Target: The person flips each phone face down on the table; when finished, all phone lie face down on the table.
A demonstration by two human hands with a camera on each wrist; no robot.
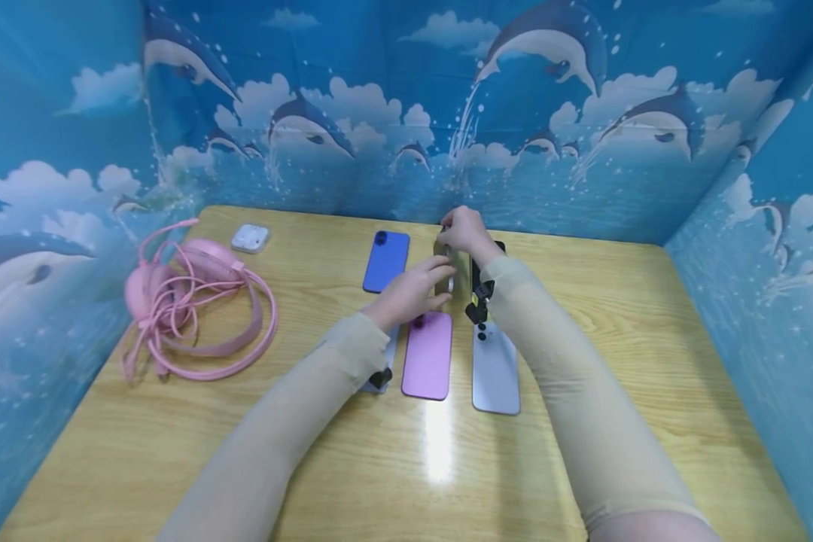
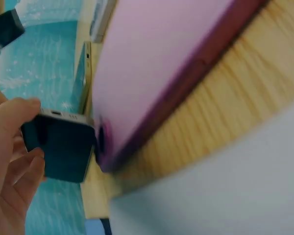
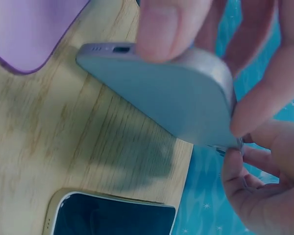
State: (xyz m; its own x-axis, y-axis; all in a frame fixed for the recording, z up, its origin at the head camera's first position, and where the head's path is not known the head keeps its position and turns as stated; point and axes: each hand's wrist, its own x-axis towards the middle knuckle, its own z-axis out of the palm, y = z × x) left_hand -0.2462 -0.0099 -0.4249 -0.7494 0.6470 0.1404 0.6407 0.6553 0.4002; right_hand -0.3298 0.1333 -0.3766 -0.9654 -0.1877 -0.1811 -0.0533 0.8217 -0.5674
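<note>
Both arms wear long beige sleeves (image 1: 576, 406), with black camera straps (image 1: 479, 301) at the wrists.

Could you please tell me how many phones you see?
6: blue phone, back; purple phone, centre; silver phone beside it; held phone; pale phone and dark phone, half-hidden by arms.
</note>
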